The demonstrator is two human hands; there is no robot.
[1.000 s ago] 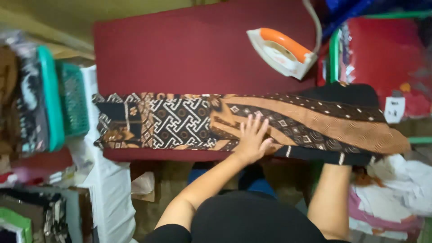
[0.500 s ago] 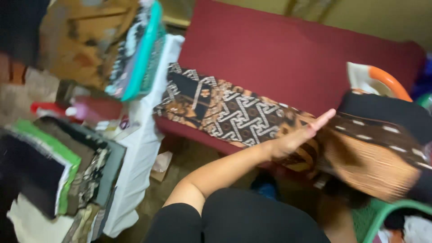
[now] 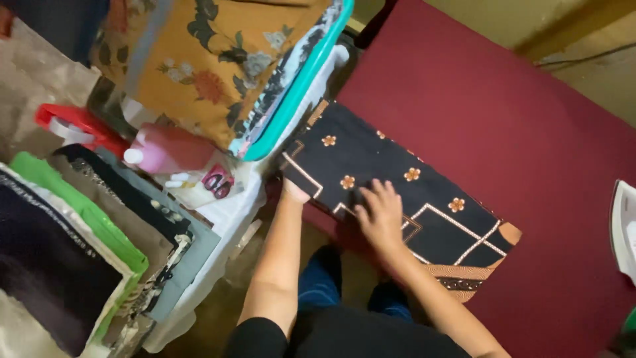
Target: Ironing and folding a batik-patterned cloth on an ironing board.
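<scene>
Head view: folded dark batik cloth [image 3: 397,205] w/ orange flowers lies on maroon ironing board [image 3: 503,126], near its front edge. Right hand [image 3: 379,213] flat on top of cloth, fingers spread, palm down. Left hand [image 3: 293,192] at cloth's left corner; fingers hidden under the edge, can't tell their state. Pink bottle [image 3: 169,149] on white table [image 3: 225,205] to the left, beside a teal basket [image 3: 298,93] of patterned fabric. White iron [image 3: 623,229] at right edge.

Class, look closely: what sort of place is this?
Probably a home ironing spot or small garment workshop: a padded maroon board bearing a folded patterned cloth, an iron at its edge, and stacked fabrics alongside.
</scene>
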